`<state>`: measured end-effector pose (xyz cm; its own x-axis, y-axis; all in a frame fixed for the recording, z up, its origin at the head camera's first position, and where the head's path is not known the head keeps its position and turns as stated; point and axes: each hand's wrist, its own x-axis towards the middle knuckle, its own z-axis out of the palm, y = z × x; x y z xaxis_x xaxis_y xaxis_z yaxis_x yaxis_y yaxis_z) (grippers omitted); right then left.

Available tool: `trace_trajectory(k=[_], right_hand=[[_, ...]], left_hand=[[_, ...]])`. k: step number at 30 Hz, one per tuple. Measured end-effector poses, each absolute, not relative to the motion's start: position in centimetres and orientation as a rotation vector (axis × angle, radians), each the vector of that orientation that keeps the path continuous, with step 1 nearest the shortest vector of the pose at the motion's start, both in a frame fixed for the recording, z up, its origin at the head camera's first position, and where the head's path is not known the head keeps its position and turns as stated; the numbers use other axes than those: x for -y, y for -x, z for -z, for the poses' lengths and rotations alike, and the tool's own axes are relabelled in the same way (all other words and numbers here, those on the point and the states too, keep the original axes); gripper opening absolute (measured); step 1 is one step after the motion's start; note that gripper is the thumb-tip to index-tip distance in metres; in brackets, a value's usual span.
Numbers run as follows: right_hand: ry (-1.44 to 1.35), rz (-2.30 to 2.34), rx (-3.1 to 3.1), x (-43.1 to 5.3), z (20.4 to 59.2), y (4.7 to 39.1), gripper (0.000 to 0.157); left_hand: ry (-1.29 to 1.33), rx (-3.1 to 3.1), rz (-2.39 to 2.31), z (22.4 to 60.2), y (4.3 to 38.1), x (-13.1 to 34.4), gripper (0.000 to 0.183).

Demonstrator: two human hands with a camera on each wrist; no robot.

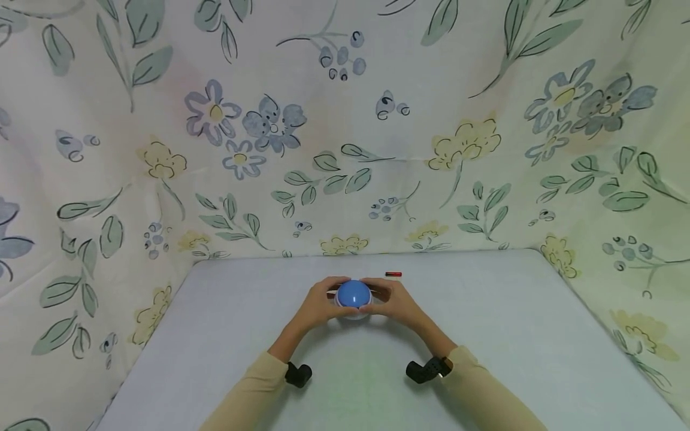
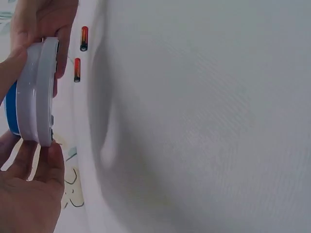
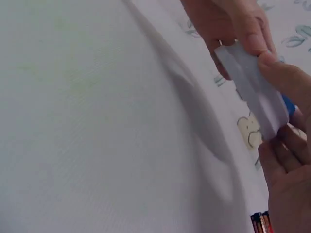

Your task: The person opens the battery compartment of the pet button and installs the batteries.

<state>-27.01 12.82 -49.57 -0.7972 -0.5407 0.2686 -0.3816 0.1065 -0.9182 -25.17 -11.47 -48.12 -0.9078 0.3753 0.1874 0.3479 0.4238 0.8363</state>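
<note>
A round white device with a glossy blue dome on top (image 1: 353, 294) is held between both hands above the white table, casting a shadow below. My left hand (image 1: 319, 304) grips its left side, thumb at the near edge and fingers round the far edge. From the right, my right hand (image 1: 395, 302) grips it likewise, and the two thumb tips come together at the front. Side-on in the left wrist view, the white base (image 2: 39, 92) shows small dark spots along its underside. The right wrist view shows the white side wall (image 3: 255, 92) with both thumbs on it.
Beyond the hands lie red-and-black batteries (image 1: 393, 274) on the white table (image 1: 242, 287). Two separate batteries appear in the left wrist view, an upper one (image 2: 84, 39) and a lower one (image 2: 77, 70). A floral cloth (image 1: 345, 131) rises behind and beside the table.
</note>
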Motion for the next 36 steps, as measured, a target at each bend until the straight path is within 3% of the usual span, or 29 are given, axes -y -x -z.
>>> trace_trajectory(k=[12,28,36], right_hand=[[1.009,1.834,-2.168,-13.2,50.7,25.8,0.085],[1.024,1.800,-2.312,-12.0,47.7,23.4,0.075],[0.998,1.794,-2.309,-12.1,50.0,24.5,0.082]], left_hand=[[-0.594,-2.504,-1.712,47.7,23.9,11.8,0.070],[-0.632,-2.575,-1.544,46.8,22.9,10.3,0.068],[-0.626,-2.579,-1.598,46.9,22.8,10.6,0.064]])
